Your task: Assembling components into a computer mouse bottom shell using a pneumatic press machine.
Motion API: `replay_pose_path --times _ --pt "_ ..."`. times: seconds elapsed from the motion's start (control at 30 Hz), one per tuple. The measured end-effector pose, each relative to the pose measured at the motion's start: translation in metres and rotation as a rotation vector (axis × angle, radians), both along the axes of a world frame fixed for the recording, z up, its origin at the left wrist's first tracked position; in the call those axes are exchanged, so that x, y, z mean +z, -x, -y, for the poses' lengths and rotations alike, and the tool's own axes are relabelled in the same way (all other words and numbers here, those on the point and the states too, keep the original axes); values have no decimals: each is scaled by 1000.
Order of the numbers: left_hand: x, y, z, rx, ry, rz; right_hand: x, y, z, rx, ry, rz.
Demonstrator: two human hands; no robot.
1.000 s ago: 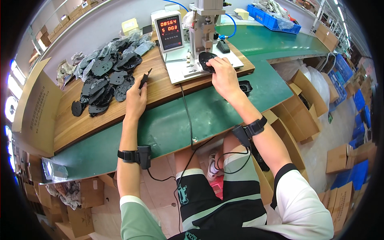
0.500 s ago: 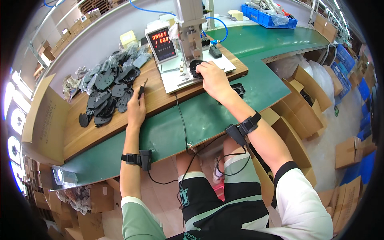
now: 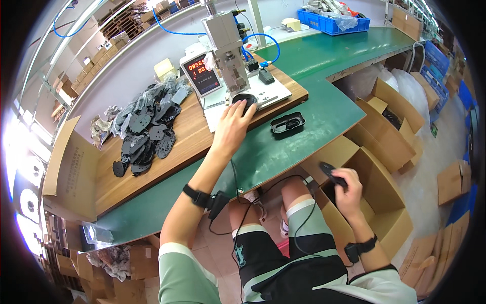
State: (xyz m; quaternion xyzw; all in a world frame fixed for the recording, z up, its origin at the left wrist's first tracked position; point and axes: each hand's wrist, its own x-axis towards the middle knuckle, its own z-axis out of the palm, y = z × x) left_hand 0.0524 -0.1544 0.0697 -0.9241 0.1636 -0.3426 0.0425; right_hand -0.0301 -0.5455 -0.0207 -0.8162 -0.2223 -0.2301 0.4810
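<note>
Currently the left hand [image 3: 234, 124] rests spread, fingertips on a black oval part [image 3: 246, 101] under the press machine [image 3: 228, 45]; fingers could be pinched there. Beside it, low, the right hand [image 3: 347, 188] grips another black part [image 3: 330, 171] over an open carton [image 3: 377, 202].

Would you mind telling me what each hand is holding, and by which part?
The right hand grips a flat black part by its near end, over an open cardboard box. The left hand rests on a black part under the press; no clear grip.
</note>
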Motion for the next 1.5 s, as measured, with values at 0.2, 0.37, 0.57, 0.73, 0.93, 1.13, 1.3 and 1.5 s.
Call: replay_pose_path --times 0.2,0.37,0.57,0.73,0.93,1.13,1.3,1.5 --pt "-13 -37 28 164 -37 -85 -184 53 164 -371 133 -549" --pt "-9 -34 18 150 82 -157 -280 71 193 -552 -65 -1079" --pt "-11 -44 20 73 80 -57 -354 64 204 -360 147 -1048" --pt "-12 -36 11 47 105 -60 -358 39 180 -182 91 -1205" --pt "-16 -40 14 -25 194 -21 -359 23 180 -316 111 -1257" --pt "-17 -28 2 -28 205 -10 -169 -8 25 -11 -83 -431" --pt "-20 -32 4 -73 262 22 35 -33 -79 268 80 159" --pt "-11 -27 6 -42 383 -10 97 -123 -191 332 329 309"
